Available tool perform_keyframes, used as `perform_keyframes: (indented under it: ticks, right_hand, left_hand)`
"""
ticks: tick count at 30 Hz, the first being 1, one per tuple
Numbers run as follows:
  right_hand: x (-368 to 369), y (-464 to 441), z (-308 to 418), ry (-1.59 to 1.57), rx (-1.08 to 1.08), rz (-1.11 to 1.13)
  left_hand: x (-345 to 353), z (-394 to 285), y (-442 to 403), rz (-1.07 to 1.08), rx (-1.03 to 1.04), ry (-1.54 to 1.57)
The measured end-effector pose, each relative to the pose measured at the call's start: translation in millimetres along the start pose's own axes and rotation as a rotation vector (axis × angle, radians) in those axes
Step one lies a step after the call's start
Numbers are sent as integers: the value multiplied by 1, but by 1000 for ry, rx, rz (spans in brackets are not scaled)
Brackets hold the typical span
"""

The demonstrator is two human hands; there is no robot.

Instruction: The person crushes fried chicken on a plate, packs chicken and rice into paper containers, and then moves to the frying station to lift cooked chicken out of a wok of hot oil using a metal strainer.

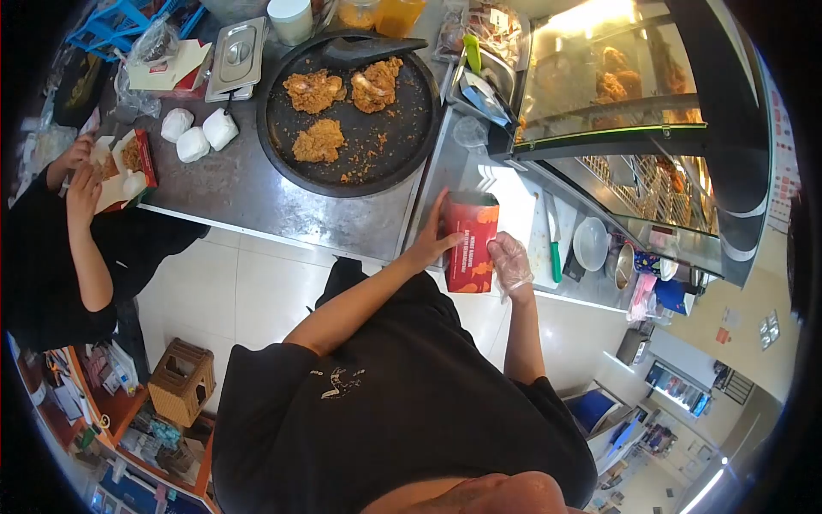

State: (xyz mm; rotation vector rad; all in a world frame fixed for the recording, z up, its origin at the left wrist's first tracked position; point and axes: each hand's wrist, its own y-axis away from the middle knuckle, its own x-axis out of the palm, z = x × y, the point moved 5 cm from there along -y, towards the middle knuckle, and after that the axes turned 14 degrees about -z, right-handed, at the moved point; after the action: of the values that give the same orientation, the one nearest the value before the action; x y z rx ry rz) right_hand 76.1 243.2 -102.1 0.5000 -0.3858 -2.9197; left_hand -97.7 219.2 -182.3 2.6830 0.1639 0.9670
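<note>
A red printed paper food box (pixel 471 248) is between my hands over the counter's front edge, its dark upper end facing away from me. My bare left hand (pixel 432 242) grips its left side, thumb across the front. My right hand (pixel 512 264), in a clear plastic glove, is closed on its right side. Ahead and to the left sits a round black tray (pixel 282 171) bearing crumbs and three pieces of fried chicken (pixel 318 141). Black tongs or a similar dark tool (pixel 368 51) lies across the tray's far side. What is inside the box cannot be seen.
A green-handled knife (pixel 554 236) lies on a white cutting board (pixel 535 218) at the right. Behind it stands a lit glass display case (pixel 612 128). Three white wrapped bundles (pixel 192 143) rest left of the tray. At far left, a co-worker's hands (pixel 79 167) hold an open food box (pixel 128 163).
</note>
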Motion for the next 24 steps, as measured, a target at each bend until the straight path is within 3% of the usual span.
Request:
perform_keyframes:
  ticks: [2,5,8,10,12,14,16,20,22,23,24]
  right_hand:
    - [8,0,21,8,-73,-13]
    - [16,1,28,-80,41,-9]
    - [11,-4,20,-100,-209,-62]
    - [-23,-5,9,-78,-353,-326]
    - [-38,-1,52,-518,-192,-420]
    - [-58,-3,76,-367,-309,-404]
    - [-68,-8,78,148,-302,-275]
    - [-23,-26,42,821,-344,-256]
    - [0,-22,47,711,-475,-504]
    - [8,-23,57,704,-422,-523]
    - [29,-27,65,515,-379,-351]
  left_hand:
    - [-2,-14,1,-5,93,2]
    - [-12,-32,10,-56,139,-36]
    - [-33,-40,12,-131,240,2]
    - [-53,-51,15,-176,291,60]
    - [-96,-38,17,-269,215,223]
    - [-132,-37,30,-301,133,341]
    - [-127,-81,52,-278,237,244]
    - [-131,-111,78,-314,341,101]
    - [-125,-124,88,-374,411,-12]
    - [-118,-134,93,-366,431,-59]
    - [-115,-139,95,-372,486,-99]
